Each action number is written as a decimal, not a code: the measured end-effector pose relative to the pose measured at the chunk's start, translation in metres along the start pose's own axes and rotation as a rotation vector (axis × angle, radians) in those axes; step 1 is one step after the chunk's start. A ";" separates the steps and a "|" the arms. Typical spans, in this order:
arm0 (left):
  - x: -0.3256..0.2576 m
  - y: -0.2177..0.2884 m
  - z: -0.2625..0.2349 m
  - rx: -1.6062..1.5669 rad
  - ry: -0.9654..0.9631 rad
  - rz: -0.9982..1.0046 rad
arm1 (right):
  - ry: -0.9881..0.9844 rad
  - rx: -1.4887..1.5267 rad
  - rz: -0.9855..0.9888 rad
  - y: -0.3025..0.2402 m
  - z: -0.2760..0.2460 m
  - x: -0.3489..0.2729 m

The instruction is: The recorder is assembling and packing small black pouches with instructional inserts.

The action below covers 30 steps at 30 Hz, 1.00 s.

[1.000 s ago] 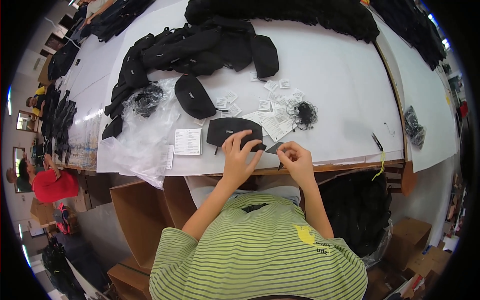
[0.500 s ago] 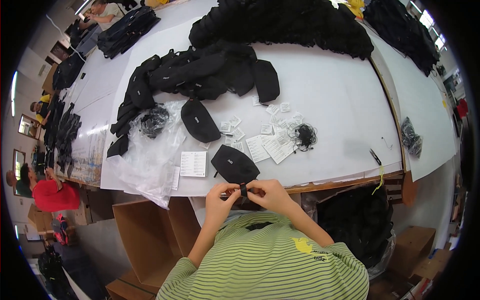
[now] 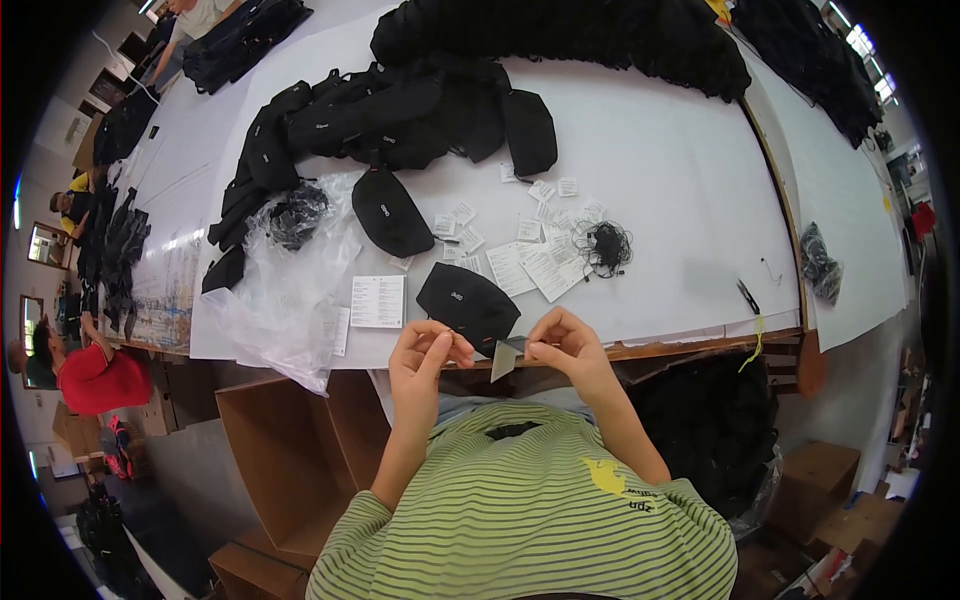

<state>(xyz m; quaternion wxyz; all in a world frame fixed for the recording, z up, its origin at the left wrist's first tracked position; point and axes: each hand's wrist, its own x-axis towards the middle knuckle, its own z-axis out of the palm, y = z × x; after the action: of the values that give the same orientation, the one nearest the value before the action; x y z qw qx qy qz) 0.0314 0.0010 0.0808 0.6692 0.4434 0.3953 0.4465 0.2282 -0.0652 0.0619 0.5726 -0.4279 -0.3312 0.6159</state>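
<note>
A black zip pouch [image 3: 467,300] with a small light logo lies at the table's front edge, directly beyond my hands. My right hand [image 3: 568,342] pinches the corner of a small pale tag [image 3: 504,361], which hangs at the pouch's near edge. To the left of the tag, my left hand [image 3: 428,352] has its fingers curled together at the pouch's lower left. Whatever lies between those fingertips, if anything, is too small to make out. A second black pouch [image 3: 391,213] rests just farther off.
Loose white tags [image 3: 463,213] and larger printed sheets [image 3: 541,270] lie beside a tangle of black cords [image 3: 606,248]. A white card stack [image 3: 378,301] and clear plastic bag [image 3: 290,300] are leftward. Black-handled snips [image 3: 748,296] lie right; a cardboard box [image 3: 290,450] stands below the table.
My hands, earlier together on a small black strap at the pouch's edge, have moved apart. A pale tag now shows at my right fingertips. The view has shifted slightly.
</note>
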 end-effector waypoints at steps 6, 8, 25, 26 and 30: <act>0.003 0.008 0.018 0.057 -0.182 -0.155 | 0.138 0.010 -0.037 -0.014 0.001 -0.001; 0.000 0.005 0.027 0.132 -0.200 -0.085 | 0.178 -0.007 -0.025 -0.011 0.003 -0.002; 0.000 0.003 0.028 0.287 -0.245 -0.093 | 0.212 0.016 0.011 -0.017 0.019 -0.004; 0.000 0.004 0.028 0.290 -0.250 -0.108 | 0.212 0.015 0.013 -0.016 0.020 -0.004; 0.002 0.004 0.026 0.252 -0.266 -0.150 | 0.234 -0.105 -0.023 -0.010 0.023 -0.003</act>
<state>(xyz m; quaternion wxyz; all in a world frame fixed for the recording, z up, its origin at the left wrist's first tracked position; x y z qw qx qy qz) 0.0554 -0.0030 0.0918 0.6860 0.5480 0.3881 0.2801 0.2114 -0.0646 0.0807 0.5910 -0.5223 -0.2988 0.5373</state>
